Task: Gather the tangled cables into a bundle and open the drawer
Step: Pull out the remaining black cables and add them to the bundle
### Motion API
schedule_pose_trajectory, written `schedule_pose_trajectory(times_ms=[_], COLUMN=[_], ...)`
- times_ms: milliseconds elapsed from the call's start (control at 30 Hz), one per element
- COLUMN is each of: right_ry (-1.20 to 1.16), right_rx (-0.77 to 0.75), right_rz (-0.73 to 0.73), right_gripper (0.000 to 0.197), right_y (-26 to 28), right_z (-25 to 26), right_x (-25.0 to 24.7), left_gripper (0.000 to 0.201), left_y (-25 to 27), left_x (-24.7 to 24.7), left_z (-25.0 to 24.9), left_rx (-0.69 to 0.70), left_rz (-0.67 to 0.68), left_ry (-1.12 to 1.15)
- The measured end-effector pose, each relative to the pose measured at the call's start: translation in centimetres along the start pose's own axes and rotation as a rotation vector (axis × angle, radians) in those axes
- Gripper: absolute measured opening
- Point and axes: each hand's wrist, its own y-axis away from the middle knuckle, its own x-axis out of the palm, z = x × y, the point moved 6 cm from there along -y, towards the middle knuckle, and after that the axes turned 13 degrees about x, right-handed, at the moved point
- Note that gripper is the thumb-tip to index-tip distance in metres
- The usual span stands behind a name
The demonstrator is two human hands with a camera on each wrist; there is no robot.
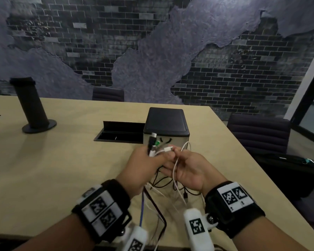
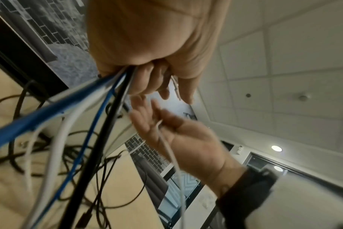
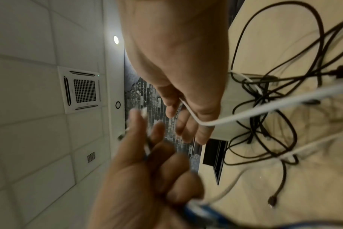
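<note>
My left hand (image 1: pixel 149 156) grips a bundle of cable ends (image 1: pixel 153 146), white, black and green plugs sticking up out of the fist. Blue, white and black cables (image 2: pixel 100 108) hang down from that fist in the left wrist view. My right hand (image 1: pixel 174 156) touches the left one and holds a white cable (image 1: pixel 175 169), which crosses its fingers (image 3: pixel 186 124) and trails toward the table. Just behind both hands stands the small drawer box (image 1: pixel 166 122), black on top, its cream front and dark handles (image 1: pixel 168 141) partly hidden. Loose black cables (image 1: pixel 163 183) lie tangled on the table below.
A black cylinder on a round base (image 1: pixel 33 105) stands at the far left. An open cable hatch (image 1: pixel 120 132) is sunk into the table (image 1: pixel 62 169) left of the box. A dark chair (image 1: pixel 257 133) and a black bag (image 1: pixel 286 171) sit beyond the table's right edge.
</note>
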Motion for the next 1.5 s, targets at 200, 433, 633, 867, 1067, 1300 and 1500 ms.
schedule_pose_trajectory(times_ms=[200, 433, 633, 867, 1067, 1300, 1500], right_ry=[0.069, 0.018, -0.071, 0.51, 1.785, 1.812, 1.806], right_rx=[0.053, 0.022, -0.13, -0.026, 0.262, 0.016, 0.118], right_rz=[0.094, -0.02, -0.12, -0.032, 0.043, -0.621, -0.719], right_gripper=[0.036, 0.021, 0.018, 0.02, 0.029, 0.01, 0.03], right_y=[1.0, 2.5, 3.6, 6.2, 8.4, 4.3, 2.1], right_z=[-1.1, 3.3, 6.9, -0.8, -11.0, -2.6, -3.3], right_x=[0.9, -1.7, -3.2, 0.5, 0.4, -8.3, -14.0], left_gripper=[0.006, 0.013, 0.024, 0.013, 0.009, 0.038, 0.038], left_y=[0.2, 4.7, 8.1, 3.6, 0.8, 0.5, 0.0], left_x=[1.0, -1.0, -4.7, -7.8, -7.6, -5.9, -4.4], left_z=[3.5, 6.1, 9.3, 7.0, 5.9, 5.1, 3.7], left_rx=[-0.101, -0.271, -0.399, -0.392, -0.281, -0.191, -0.126], left_rz=[-0.007, 0.464, 0.757, 0.238, 0.009, -0.035, -0.062], left_ry=[-0.069, -0.327, -0.645, -0.232, -0.091, -0.034, 0.053])
